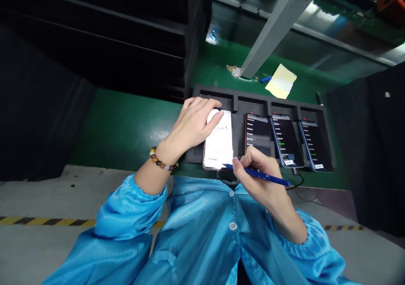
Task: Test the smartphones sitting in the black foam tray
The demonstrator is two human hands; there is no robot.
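Four phones lie in a row on a black tray (236,101). The leftmost phone (218,143) has a bright white screen with dark handwriting-like marks near its upper part. My left hand (196,120) rests over that phone's upper left side, fingers apart, thumb over the screen. My right hand (261,175) is closed around a blue pen (265,177), whose tip is at the lower edge of the white screen. Just right of it, a dark-screened phone (257,131) is partly hidden by my right hand. Two more dark-screened phones, a third (286,139) and a fourth (314,143), show text lists.
The tray sits on a green table (126,126). Behind it are a yellow paper (281,81), a blue object (265,79) and a slanted grey post (275,31). A black cable (299,179) hangs at the front edge. Dark shelving (152,36) rises at left.
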